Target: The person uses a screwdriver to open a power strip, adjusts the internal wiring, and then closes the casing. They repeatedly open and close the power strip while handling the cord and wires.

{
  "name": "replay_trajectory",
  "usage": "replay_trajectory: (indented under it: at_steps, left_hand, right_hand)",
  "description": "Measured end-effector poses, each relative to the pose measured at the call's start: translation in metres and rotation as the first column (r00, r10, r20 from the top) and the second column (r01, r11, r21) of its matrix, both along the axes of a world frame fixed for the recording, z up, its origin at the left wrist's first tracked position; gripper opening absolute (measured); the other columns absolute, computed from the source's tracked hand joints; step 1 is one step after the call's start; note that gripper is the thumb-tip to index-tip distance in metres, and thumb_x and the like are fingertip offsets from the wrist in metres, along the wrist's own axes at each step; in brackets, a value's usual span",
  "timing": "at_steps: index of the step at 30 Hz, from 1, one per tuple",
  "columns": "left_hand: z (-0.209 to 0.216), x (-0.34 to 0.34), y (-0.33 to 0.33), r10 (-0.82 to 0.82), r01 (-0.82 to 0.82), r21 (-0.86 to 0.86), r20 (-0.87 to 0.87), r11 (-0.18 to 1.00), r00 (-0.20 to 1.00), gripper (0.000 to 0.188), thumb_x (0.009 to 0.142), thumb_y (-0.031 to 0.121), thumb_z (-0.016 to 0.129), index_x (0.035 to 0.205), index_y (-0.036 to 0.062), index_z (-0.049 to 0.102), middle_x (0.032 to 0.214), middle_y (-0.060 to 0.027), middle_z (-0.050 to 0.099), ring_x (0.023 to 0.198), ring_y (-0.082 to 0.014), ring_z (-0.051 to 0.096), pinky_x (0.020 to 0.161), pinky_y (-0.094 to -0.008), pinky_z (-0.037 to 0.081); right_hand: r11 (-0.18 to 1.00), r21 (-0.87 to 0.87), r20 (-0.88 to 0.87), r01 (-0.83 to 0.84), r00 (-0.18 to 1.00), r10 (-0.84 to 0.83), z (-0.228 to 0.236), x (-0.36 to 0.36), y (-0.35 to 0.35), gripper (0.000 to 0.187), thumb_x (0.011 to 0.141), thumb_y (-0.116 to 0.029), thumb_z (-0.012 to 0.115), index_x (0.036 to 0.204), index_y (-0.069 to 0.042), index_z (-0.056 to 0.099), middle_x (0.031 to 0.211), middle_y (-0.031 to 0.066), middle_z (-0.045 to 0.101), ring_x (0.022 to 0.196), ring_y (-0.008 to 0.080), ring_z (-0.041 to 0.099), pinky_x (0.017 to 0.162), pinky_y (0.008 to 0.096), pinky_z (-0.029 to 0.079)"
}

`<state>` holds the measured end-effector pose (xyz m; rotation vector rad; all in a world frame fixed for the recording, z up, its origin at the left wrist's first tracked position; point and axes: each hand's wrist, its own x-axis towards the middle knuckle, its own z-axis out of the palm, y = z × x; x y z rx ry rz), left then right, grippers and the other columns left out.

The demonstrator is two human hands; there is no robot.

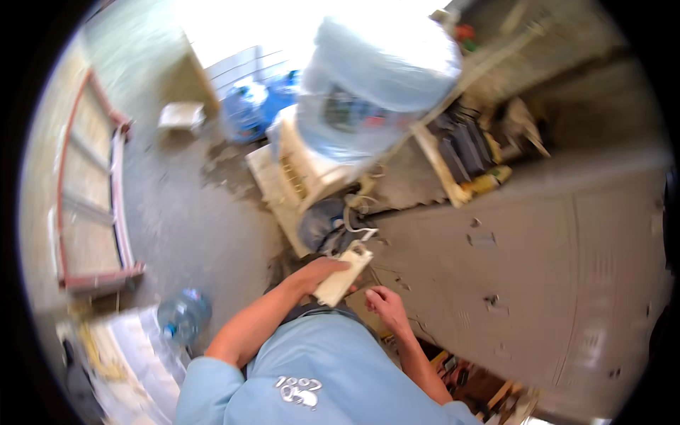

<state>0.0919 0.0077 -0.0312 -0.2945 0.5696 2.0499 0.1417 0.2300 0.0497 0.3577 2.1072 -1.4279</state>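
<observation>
My left hand (322,274) grips a cream-coloured flat rectangular block (338,285) with a dark round hole at its far end. What kind of thing it is, I cannot tell. A little to the right, apart from the block, my right hand (386,306) is closed with its fingers curled; anything inside them is hidden. Just beyond the block lies a white cord (360,225) by a dark rounded object (322,223). Motion blurs much of the picture.
Grey metal lockers (524,262) stand close on my right. Ahead, a large plastic-wrapped water bottle (368,92) sits on a cream stand (301,156). Blue bottles (248,110) stand behind it. A clear bottle (185,315) is at lower left, and a red-edged frame (92,191) leans at left.
</observation>
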Motion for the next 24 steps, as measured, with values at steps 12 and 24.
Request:
replay_trajectory:
  at_steps: [12,24]
  left_hand:
    - [-0.009,0.001,-0.001,-0.155,0.155,-0.076,0.01,0.985,0.988,0.053,0.094,0.03,0.059,0.133,-0.003,0.047,0.118,-0.0184,0.063,0.094,-0.0282,0.068,0.078,-0.0395,0.057]
    - [0.016,-0.007,-0.004,-0.069,0.041,-0.126,-0.22,0.991,0.973,0.051,0.091,0.028,0.063,0.129,-0.0028,0.05,0.115,-0.0145,0.063,0.088,-0.0245,0.068,0.079,-0.035,0.057]
  right_hand:
    - [0.684,0.481,-0.738,0.548,0.674,-0.021,0.061,-0.127,0.071,0.036,0.083,-0.025,0.07,0.106,0.003,0.063,0.086,0.0161,0.068,0.072,0.0235,0.064,0.07,0.0353,0.051]
    - [0.915,0.163,-0.656,0.369,0.733,-0.178,0.039,-0.176,0.061,0.025,0.086,-0.025,0.067,0.098,-0.002,0.069,0.075,0.0086,0.069,0.066,0.0223,0.065,0.066,0.0321,0.051]
